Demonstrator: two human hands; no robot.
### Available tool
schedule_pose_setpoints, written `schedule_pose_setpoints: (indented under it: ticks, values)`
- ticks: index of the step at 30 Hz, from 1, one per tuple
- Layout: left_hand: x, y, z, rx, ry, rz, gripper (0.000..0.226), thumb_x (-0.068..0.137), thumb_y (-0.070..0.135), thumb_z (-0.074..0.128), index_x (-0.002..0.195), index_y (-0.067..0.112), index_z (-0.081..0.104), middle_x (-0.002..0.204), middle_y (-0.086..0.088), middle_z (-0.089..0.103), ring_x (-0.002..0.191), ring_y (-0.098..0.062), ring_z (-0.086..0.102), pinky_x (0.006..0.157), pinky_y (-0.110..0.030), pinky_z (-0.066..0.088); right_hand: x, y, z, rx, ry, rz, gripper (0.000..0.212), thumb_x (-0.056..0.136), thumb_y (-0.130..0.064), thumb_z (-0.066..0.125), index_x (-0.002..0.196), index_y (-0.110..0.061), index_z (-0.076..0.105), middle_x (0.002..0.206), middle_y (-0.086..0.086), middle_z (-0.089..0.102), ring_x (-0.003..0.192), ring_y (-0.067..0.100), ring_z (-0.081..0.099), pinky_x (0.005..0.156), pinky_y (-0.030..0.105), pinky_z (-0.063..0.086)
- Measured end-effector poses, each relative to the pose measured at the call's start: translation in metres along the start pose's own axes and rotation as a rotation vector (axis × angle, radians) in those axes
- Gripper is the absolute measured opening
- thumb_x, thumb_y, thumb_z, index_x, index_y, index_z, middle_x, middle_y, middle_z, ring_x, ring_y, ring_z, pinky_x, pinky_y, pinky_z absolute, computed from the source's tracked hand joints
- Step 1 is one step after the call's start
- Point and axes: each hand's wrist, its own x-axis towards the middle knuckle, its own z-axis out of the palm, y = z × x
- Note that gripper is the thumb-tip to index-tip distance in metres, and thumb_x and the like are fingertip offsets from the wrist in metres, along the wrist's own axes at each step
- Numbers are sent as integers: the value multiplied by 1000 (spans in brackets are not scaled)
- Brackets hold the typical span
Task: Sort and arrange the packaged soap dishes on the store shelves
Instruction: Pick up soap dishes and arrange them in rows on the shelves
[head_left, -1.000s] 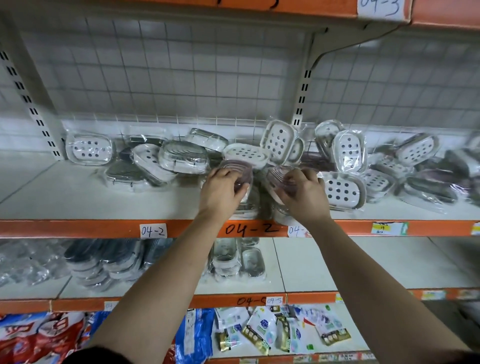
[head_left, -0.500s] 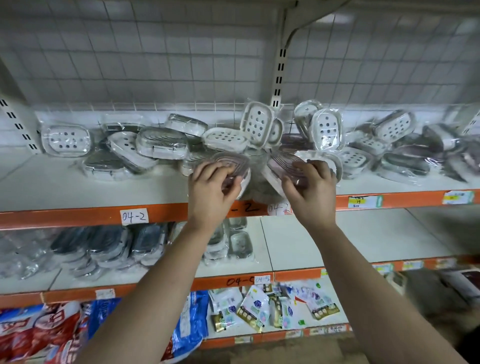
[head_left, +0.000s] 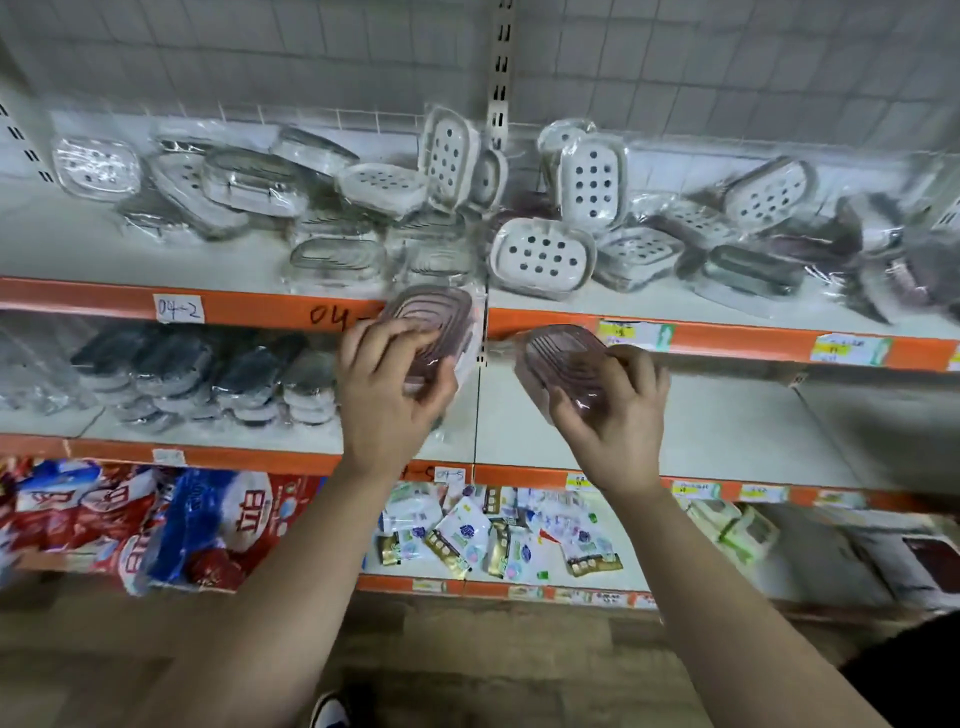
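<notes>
My left hand (head_left: 387, 395) curls round the left pink dish (head_left: 434, 314), my right hand (head_left: 613, 410) round the right pink dish (head_left: 558, 353). Both are oval, ribbed, translucent and film-wrapped, and I hold them before the orange shelf edge (head_left: 249, 307). Behind them, white perforated dishes (head_left: 543, 254) and clear ribbed dishes (head_left: 249, 179) lie heaped. Dark dishes (head_left: 171, 364) are stacked on the shelf below.

Rightmost soap dishes (head_left: 930, 260) blurred, cut off.

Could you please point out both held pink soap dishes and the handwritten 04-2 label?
Left pink soap dish (head_left: 432, 313), head view, ribbed top.
Right pink soap dish (head_left: 562, 353), head view, ribbed top.
04-2 label (head_left: 178, 310), head view, centre.
</notes>
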Motion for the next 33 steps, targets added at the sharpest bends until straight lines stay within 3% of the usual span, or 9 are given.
schedule_pose_setpoints:
  ticks: [7,12,20,33]
  values:
    - [-62,25,22,5,-159,-72,25,86,28,67,93,5,75,101,-6,71,98,-33,61,85,-47,49,-34,46,-3,50,-134,90,42,82,-41,60,112,-13,68,114,10,55,105,33,46,94,30,35]
    - [-102,21,56,-8,-277,-111,26,87,29,67,93,5,76,101,-5,71,99,-28,60,87,-41,50,-59,85,18,43,-194,139,43,84,-42,60,114,-12,69,115,10,55,106,34,47,94,34,38]
    - [-169,-14,143,2,-511,-206,27,86,31,65,95,7,76,97,-5,71,97,-31,61,87,-40,51,-106,161,82,-76,-330,252,47,84,-46,55,108,-8,70,115,13,57,105,38,48,92,43,44]
    - [-203,-90,273,127,-794,-199,39,89,43,47,96,12,69,98,-6,67,96,-35,58,81,-45,54,-138,222,164,-199,-341,292,49,85,-49,55,110,-10,71,114,11,59,105,37,48,90,37,38]
